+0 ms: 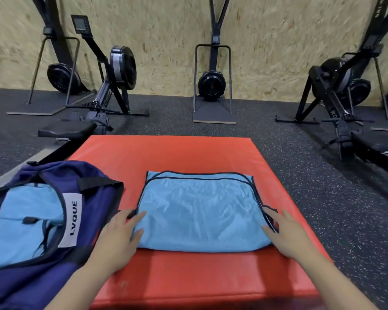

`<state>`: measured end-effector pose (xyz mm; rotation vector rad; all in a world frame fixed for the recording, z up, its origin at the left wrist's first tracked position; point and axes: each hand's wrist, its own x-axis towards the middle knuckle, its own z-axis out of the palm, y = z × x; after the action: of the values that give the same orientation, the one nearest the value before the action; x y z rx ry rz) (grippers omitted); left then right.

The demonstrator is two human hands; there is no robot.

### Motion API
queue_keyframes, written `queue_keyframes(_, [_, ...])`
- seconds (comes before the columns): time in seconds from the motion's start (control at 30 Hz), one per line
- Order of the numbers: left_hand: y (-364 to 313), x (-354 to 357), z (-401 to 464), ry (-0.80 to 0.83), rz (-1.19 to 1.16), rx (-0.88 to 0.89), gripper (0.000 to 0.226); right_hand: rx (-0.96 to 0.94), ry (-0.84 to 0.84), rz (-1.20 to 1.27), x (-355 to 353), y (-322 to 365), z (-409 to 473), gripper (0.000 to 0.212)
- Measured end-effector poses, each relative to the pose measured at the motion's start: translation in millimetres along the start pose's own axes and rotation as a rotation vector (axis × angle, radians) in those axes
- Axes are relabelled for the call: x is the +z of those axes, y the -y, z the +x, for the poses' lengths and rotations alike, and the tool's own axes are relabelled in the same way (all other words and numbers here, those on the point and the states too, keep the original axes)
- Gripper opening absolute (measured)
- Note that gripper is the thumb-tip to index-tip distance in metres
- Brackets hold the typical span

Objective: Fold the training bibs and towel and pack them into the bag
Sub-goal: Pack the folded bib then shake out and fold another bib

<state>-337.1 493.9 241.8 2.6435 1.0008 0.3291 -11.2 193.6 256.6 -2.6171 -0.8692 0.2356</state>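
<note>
A light blue training bib (199,211) with dark piping lies folded into a rectangle in the middle of the red mat (188,153). My left hand (119,238) rests at the bib's left edge, fingers spread and touching the cloth. My right hand (289,236) lies at its right edge, fingers apart against the fabric and piping. Neither hand has closed around the bib. At the left, an open navy bag (94,198) with a white LVQUE label lies partly on the mat, and light blue fabric (25,220) shows inside it.
The mat sits on dark speckled rubber flooring (323,198). Rowing machines (112,86) stand on the left and right (341,90), with another black machine (212,83) against the chipboard wall behind. A rower rail runs close to the mat's left side.
</note>
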Motion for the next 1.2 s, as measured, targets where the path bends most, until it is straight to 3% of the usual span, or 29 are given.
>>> queue_keyframes(0.23, [5, 6, -31, 0.119, 0.037, -0.006, 0.078, -0.092, 0.203, -0.065, 2, 0, -39, 0.046])
queue_keyframes(0.43, [1, 4, -45, 0.134, 0.082, -0.012, 0.048, -0.113, 0.249, -0.086, -5, -15, -53, 0.047])
queue_keyframes(0.6, [0, 1, -63, 0.106, 0.125, 0.06, 0.046, -0.123, 0.296, -0.106, -8, -28, -65, 0.047])
queue_keyframes(0.63, [0, -1, -66, 0.112, 0.144, 0.078, 0.046, -0.117, 0.326, -0.111, -11, -27, -69, 0.052])
queue_keyframes(0.7, [0, -8, -72, 0.123, 0.186, 0.109, 0.051, -0.122, 0.345, -0.128, -14, -25, -72, 0.086])
queue_keyframes(0.73, [-3, -12, -73, 0.105, 0.196, 0.13, 0.057, -0.128, 0.302, -0.159, -13, -24, -71, 0.088])
queue_keyframes(0.8, [-6, -9, -67, -0.013, 0.211, 0.188, 0.062, -0.165, 0.075, -0.227, -8, -14, -66, 0.057])
queue_keyframes(0.83, [-10, -4, -61, -0.073, 0.217, 0.209, 0.061, -0.195, -0.037, -0.207, -1, -5, -62, 0.052])
queue_keyframes(0.9, [-32, 6, -47, -0.094, 0.197, 0.231, 0.06, -0.286, -0.13, -0.142, 14, 27, -54, 0.057])
queue_keyframes(1.07, [-84, 55, -8, -0.057, 0.14, 0.334, 0.058, -0.533, 0.002, -0.221, 71, 121, -33, 0.078])
queue_keyframes(1.2, [-91, 81, 13, 0.032, 0.09, 0.245, 0.074, -0.528, 0.054, -0.232, 106, 145, -10, 0.084])
